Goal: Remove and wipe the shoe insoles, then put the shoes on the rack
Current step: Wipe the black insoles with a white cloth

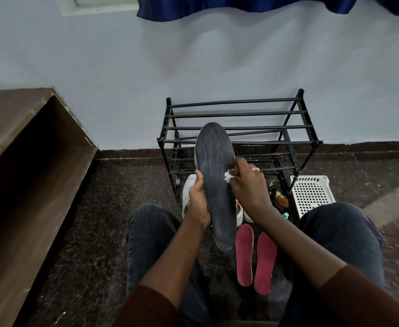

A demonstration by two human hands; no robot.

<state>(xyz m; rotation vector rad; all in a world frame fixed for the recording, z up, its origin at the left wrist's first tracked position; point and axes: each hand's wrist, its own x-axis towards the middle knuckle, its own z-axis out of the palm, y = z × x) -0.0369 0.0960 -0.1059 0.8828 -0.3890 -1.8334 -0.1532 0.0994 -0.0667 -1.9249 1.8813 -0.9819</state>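
1. The person sits facing a pale blue wall, knees apart in dark jeans, rust-brown sleeves pushed up the forearms.
2. The left hand [197, 201] grips a dark grey insole [215, 185] along its left edge, thumb on the front face and fingers curled behind, holding it nearly upright with the toe end up.
3. The right hand [248, 185] is closed around a small wad of white cloth or tissue [229, 177], which it presses against the insole's right edge about halfway up. A ring shows on one finger.
4. Behind the insole, a black metal shoe rack [238, 128] stands against the wall on the dark speckled floor [94, 208]; its bar shelves carry no shoes.
5. White sneakers [189, 194] sit on the floor at the rack's front foot, mostly hidden by the hands and the insole.
6. Two pink-red insoles [255, 256] lie side by side on the floor between the knees, toes pointing towards the rack, just below the grey insole's heel.
7. A white perforated plastic basket [311, 194] stands on the floor beside the rack's right leg, close to the right knee.
8. Small dark items lie between the basket and the sneakers; what they are cannot be told.
9. A brown wooden box-like unit [28, 161] fills the left side.
10. A dark blue curtain [241, 8] hangs along the top edge.
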